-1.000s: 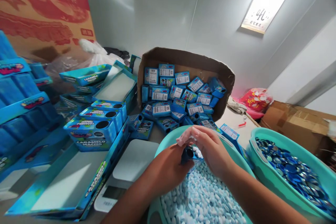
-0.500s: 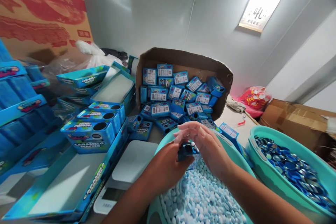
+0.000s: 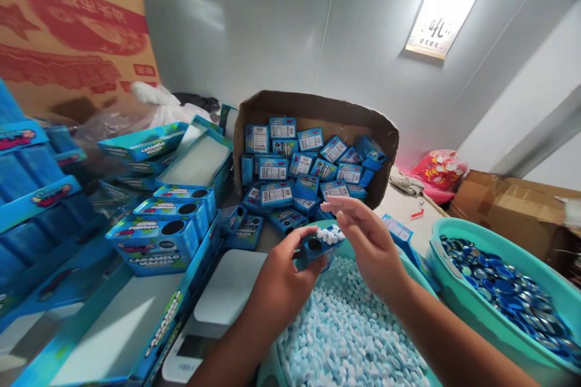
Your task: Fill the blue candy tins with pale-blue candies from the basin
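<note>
My left hand [image 3: 290, 269] grips a small blue candy box [image 3: 316, 248] above the tub, its fingers along the sides. White candies [image 3: 330, 234] are heaped at the box's open end, beside a dark round hole. My right hand [image 3: 365, 242] is just right of the box, fingers stretched and slightly curved, holding nothing that I can see. Below both hands, a turquoise tub [image 3: 267, 363] is filled with pale blue and white candies [image 3: 349, 332].
Blue boxes fill a tilted cardboard carton [image 3: 393, 151] ahead. A white scale [image 3: 231, 284] and an open display tray [image 3: 113, 320] holding several boxes are at left. On the right, another turquoise basin [image 3: 454, 272] contains blue and silver round lids [image 3: 503, 290].
My right hand has drawn away from over the box, uncovering the heaped candies. My left hand has moved slightly left with the box. The view has shifted slightly.
</note>
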Demonstrator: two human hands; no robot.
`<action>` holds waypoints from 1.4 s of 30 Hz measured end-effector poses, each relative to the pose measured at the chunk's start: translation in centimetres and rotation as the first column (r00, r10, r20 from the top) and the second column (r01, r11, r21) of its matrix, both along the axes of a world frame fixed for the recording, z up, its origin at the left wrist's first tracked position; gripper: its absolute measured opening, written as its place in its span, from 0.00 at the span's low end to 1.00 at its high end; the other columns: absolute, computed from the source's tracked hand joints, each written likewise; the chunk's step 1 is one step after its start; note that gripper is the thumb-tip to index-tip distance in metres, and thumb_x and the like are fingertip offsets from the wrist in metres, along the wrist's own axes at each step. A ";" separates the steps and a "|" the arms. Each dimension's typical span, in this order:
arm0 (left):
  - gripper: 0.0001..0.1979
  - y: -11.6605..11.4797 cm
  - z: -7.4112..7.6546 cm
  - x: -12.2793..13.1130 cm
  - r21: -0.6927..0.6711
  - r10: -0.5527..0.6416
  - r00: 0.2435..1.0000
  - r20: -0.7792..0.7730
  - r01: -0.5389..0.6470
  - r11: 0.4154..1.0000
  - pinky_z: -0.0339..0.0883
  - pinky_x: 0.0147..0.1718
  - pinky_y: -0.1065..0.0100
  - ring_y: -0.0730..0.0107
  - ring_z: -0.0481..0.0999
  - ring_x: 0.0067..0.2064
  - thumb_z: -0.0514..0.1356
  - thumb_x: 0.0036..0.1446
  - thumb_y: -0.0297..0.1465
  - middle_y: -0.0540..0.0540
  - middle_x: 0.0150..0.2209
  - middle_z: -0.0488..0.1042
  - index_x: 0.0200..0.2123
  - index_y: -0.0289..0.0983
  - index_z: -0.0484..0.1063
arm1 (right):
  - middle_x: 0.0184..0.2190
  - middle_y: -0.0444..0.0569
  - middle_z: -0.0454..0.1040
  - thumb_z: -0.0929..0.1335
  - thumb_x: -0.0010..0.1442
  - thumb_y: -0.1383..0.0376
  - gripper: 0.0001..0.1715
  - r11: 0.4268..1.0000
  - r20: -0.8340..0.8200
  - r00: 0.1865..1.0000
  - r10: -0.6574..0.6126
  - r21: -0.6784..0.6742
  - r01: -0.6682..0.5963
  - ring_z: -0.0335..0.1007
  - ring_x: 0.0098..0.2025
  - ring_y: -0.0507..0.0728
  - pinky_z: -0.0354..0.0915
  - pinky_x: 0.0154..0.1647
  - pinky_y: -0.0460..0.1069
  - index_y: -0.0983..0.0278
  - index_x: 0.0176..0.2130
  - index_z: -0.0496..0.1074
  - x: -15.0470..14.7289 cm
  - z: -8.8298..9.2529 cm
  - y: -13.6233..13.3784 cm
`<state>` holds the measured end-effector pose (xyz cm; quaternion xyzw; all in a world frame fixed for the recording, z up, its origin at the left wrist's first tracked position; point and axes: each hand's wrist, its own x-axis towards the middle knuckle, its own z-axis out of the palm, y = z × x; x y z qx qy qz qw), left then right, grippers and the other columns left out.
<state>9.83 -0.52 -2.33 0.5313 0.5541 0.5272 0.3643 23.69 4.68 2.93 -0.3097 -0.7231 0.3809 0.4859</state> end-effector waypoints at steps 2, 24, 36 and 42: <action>0.20 0.0 -0.1 0.0 -0.012 0.020 1.000 0.011 -0.020 1.000 0.69 0.51 0.61 0.61 0.76 0.51 0.63 0.56 0.35 0.47 0.51 0.75 0.53 0.44 0.70 | 0.47 0.50 0.74 0.66 0.65 0.60 0.12 0.988 0.182 0.978 -0.102 0.130 0.079 0.69 0.49 0.59 0.63 0.51 0.55 0.57 0.47 0.74 0.4 0.0 0.7; 0.20 0.0 0.2 -0.3 -0.064 0.080 0.996 -0.044 -0.083 0.995 0.66 0.49 0.64 0.63 0.74 0.50 0.62 0.57 0.39 0.52 0.54 0.74 0.53 0.48 0.70 | 0.34 0.48 0.73 0.65 0.66 0.65 0.12 0.952 0.622 0.768 -0.153 0.300 -0.053 0.67 0.39 0.56 0.61 0.42 0.53 0.62 0.34 0.77 0.5 0.2 0.7; 0.22 0.0 -0.3 -0.4 -0.036 0.100 0.995 0.009 -0.099 0.994 0.68 0.41 0.67 0.62 0.74 0.50 0.63 0.54 0.44 0.48 0.52 0.74 0.51 0.46 0.69 | 0.35 0.45 0.73 0.65 0.65 0.66 0.11 0.970 0.535 0.845 -0.012 0.210 -0.120 0.68 0.37 0.52 0.62 0.39 0.48 0.62 0.34 0.76 0.2 0.4 -0.1; 0.19 0.3 -0.8 -0.3 0.035 0.103 0.990 0.094 -0.107 0.994 0.68 0.44 0.66 0.64 0.75 0.47 0.64 0.54 0.43 0.47 0.49 0.75 0.46 0.42 0.70 | 0.37 0.47 0.72 0.64 0.66 0.67 0.11 0.963 0.404 0.915 0.010 0.244 -0.118 0.69 0.40 0.53 0.64 0.42 0.49 0.61 0.39 0.76 0.0 0.1 0.0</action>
